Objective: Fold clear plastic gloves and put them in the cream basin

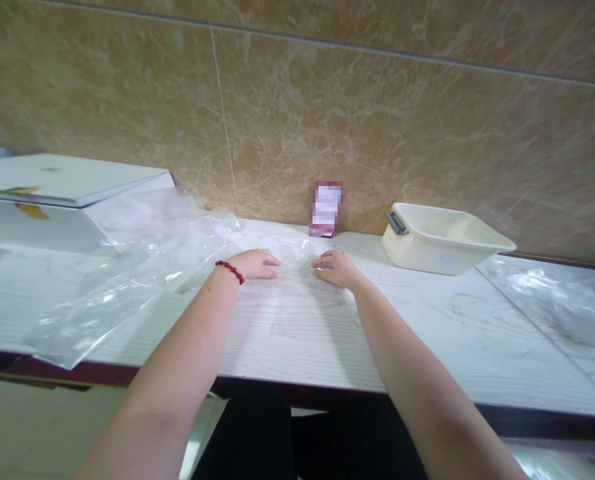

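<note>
Clear plastic film (305,247) sits mid-bench between the two hands; take that spot as clock centre, wall at 12. It's see-through on white, so outline is faint and I can't give its full extent. Left hand (255,264) at 9, just beside it: grip apart, gap between thumb and fingers, hand low over the bench (452,327). Red bead bracelet (231,270) on that wrist. Right hand (338,270) at 3: fingers curled in toward the film. Can't tell if that grip is pinched on it or just resting against it.

Around them: phone (326,210) between 12 and 1, propped upright on the wall (177,120), screen too blurred to read. Cream tub (422,250) near 3, grey handle (396,223) on its end facing the hands. Loose clear plastic (567,300) past it, also about 3. More clear bags (142,267) spread from 9 down to 8, one corner at the bench's front edge. White box (57,230) between 9 and 10, yellow tabs on its front, partly behind those bags.
</note>
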`<state>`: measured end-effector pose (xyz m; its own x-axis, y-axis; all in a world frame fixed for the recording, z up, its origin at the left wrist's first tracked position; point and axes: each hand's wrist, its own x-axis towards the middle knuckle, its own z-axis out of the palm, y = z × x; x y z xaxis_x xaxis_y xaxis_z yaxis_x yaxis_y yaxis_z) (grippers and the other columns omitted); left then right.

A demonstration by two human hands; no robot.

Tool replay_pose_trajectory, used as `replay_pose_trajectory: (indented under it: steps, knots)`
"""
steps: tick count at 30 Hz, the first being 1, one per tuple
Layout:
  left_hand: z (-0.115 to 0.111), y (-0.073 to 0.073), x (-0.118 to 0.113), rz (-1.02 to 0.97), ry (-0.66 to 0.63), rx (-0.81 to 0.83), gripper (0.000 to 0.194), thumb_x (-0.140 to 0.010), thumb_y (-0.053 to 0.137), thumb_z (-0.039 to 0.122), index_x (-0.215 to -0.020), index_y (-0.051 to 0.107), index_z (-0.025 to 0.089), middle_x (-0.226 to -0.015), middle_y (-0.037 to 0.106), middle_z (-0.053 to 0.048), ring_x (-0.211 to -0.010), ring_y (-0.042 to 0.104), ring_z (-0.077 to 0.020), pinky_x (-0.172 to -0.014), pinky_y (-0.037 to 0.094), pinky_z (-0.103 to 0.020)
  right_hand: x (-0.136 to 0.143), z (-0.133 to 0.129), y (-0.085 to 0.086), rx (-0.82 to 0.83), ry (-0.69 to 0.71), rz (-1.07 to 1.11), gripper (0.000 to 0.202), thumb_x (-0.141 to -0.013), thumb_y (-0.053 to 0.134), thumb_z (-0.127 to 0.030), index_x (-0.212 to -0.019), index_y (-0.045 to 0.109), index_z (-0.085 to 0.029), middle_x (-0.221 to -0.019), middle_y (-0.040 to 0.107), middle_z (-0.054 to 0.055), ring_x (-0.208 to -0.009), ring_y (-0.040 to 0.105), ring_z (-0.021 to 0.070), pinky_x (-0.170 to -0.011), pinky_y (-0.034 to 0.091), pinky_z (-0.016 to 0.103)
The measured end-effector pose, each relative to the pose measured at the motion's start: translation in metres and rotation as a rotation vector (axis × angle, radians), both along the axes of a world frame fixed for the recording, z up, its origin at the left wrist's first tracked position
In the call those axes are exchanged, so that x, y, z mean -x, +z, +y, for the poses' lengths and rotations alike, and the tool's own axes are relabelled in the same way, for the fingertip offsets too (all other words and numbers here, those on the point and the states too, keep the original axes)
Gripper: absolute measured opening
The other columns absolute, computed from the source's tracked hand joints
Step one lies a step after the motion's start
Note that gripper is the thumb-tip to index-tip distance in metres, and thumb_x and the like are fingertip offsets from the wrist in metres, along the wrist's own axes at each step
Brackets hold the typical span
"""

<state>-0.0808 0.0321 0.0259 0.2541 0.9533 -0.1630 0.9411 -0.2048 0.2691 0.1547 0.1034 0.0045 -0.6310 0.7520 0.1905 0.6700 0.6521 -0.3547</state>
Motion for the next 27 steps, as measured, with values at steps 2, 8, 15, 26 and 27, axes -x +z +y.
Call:
replay_pose_trajectory:
  steps: [2, 8, 15, 26, 27]
  knots:
    - [0.002, -0.001, 0.000, -0.029, -0.004, -0.102, 0.045, -0.070, 0.043, 0.048, -0.103, 0.057, 0.021, -0.107, 0.056, -0.004, -0.098, 0.049, -0.0176, -0.086, 0.032, -0.024, -0.001, 0.003, 0.004, -0.052, -0.034, 0.076, 0.023, -0.071, 0.050, -0.036, -0.085, 0.064, -0.023, -0.092, 0.058, 0.003, -0.091, 0.049, 0.0155, -0.083, 0.033, 0.030]
    - [0.003, 0.002, -0.003, 0.032, 0.066, -0.289, 0.033, -0.073, 0.040, 0.036, -0.089, 0.062, 0.018, -0.092, 0.062, -0.006, -0.085, 0.054, -0.0178, -0.078, 0.038, -0.025, -0.009, -0.019, 0.041, -0.143, -0.133, 0.059, 0.022, -0.073, 0.046, -0.025, -0.085, 0.063, -0.019, -0.085, 0.061, 0.004, -0.079, 0.052, 0.0138, -0.072, 0.038, 0.025]
    - [-0.001, 0.009, -0.008, 0.024, 0.053, -0.321, 0.032, -0.073, 0.039, 0.034, -0.086, 0.063, 0.017, -0.088, 0.061, -0.008, -0.079, 0.055, -0.0190, -0.072, 0.040, -0.027, -0.018, -0.139, 0.058, -0.213, 0.119, -0.525, 0.017, -0.068, 0.053, -0.027, -0.078, 0.064, -0.020, -0.083, 0.058, 0.010, -0.079, 0.050, 0.0219, -0.066, 0.032, 0.033]
    - [0.001, 0.005, -0.012, -0.044, -0.053, -0.290, 0.029, -0.072, 0.041, 0.033, -0.085, 0.063, 0.018, -0.086, 0.062, -0.004, -0.077, 0.055, -0.0157, -0.071, 0.040, -0.023, -0.026, -0.149, 0.027, -0.430, 0.208, -0.475, 0.017, -0.076, 0.043, -0.017, -0.069, 0.058, -0.016, -0.072, 0.055, 0.007, -0.071, 0.045, 0.0166, -0.064, 0.025, 0.033]
    - [0.001, 0.005, -0.013, -0.055, -0.067, -0.287, 0.030, -0.073, 0.041, 0.033, -0.086, 0.062, 0.018, -0.086, 0.062, -0.004, -0.076, 0.055, -0.0154, -0.071, 0.040, -0.023, -0.025, -0.149, 0.030, -0.420, 0.203, -0.461, 0.017, -0.076, 0.043, -0.018, -0.070, 0.058, -0.016, -0.072, 0.055, 0.007, -0.072, 0.045, 0.0163, -0.064, 0.024, 0.032]
